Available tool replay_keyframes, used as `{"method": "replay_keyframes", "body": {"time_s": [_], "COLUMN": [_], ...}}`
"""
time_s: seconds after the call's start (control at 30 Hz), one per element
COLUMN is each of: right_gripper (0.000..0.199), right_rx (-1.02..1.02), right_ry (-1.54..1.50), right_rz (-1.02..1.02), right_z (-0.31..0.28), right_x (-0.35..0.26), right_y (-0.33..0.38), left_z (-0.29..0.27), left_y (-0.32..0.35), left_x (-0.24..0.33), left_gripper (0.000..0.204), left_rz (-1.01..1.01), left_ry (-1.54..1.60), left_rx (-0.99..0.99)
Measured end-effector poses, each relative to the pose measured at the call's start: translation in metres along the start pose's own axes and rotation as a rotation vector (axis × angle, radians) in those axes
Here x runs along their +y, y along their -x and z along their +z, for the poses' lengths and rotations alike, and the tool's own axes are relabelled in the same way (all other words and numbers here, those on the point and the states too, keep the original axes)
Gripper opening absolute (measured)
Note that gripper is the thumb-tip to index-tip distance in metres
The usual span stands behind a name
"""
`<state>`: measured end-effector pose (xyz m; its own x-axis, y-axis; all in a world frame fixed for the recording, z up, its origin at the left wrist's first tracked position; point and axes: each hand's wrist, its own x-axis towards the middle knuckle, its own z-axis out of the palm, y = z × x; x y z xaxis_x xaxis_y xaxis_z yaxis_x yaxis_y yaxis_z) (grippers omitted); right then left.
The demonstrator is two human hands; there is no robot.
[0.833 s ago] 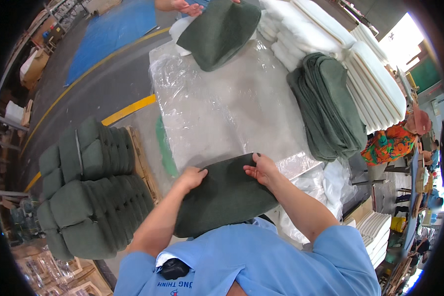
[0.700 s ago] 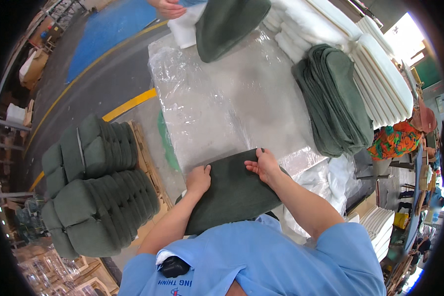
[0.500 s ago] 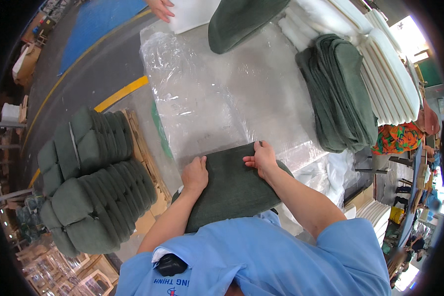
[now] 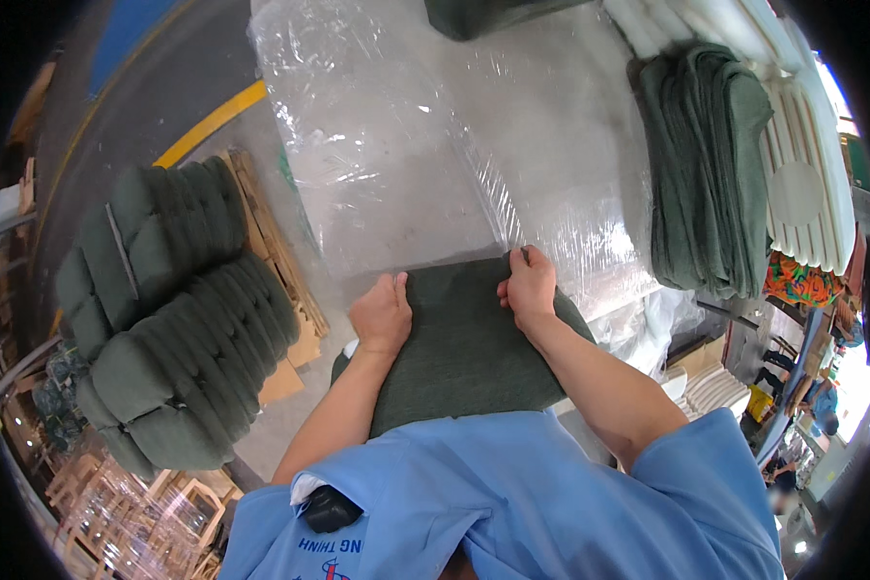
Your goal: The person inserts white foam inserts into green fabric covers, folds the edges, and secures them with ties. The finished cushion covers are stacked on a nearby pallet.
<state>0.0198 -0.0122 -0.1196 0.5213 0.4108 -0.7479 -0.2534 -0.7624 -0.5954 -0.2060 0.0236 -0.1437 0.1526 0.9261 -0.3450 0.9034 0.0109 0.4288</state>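
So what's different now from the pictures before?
The view shifted, so the far dark green fabric is mostly cut off and the other person's hand is out of sight. The right hand has curled its fingers in more. It and the left hand still hold the near dark green fabric.

The head view, from the left of two head-worn cameras, looks steeply down and a little forward, upright, over the shirt [image 4: 493, 493] just below the grip. It is near enough that the left hand [image 4: 381, 314] and right hand [image 4: 530, 286], gripping the cloth [image 4: 464, 338], sit large around mid-frame. Its wide fisheye reaches past the grip to the table [image 4: 570, 116] beyond, the cushions [image 4: 213, 348] left of it and the stack [image 4: 706, 174] right, bending edges toward a dark rim.
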Motion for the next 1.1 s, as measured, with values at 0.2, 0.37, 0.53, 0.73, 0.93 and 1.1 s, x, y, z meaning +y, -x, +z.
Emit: {"method": "replay_keyframes", "body": {"time_s": [0.2,0.37,0.53,0.73,0.93,1.1], "right_gripper": [0.026,0.033,0.033,0.029,0.057,0.059], "right_rx": [-0.143,-0.285,-0.265,-0.008,-0.221,-0.319], "right_ry": [0.044,0.316,0.681,0.72,0.93,1.099], "right_rz": [-0.028,-0.512,-0.956,-1.09,-1.454,-1.574], "right_z": [-0.009,-0.075,-0.184,-0.141,-0.067,-0.037], "right_x": [-0.009,-0.044,-0.023,0.026,-0.025,-0.025], "right_y": [-0.011,0.034,0.119,0.12,0.161,0.154], "left_z": [-0.018,-0.088,-0.144,-0.082,-0.126,-0.121], "left_y": [-0.008,0.029,0.144,0.176,0.137,0.127], "left_x": [0.002,-0.017,-0.085,-0.079,0.005,0.024], "left_gripper": [0.033,0.029,0.026,0.03,0.027,0.028], "left_rz": [0.114,0.356,0.231,0.09,0.598,0.646], "left_ry": [-0.067,0.191,0.429,0.541,0.117,-0.036], "left_rx": [-0.14,0.065,-0.106,0.334,0.398,0.347]}}
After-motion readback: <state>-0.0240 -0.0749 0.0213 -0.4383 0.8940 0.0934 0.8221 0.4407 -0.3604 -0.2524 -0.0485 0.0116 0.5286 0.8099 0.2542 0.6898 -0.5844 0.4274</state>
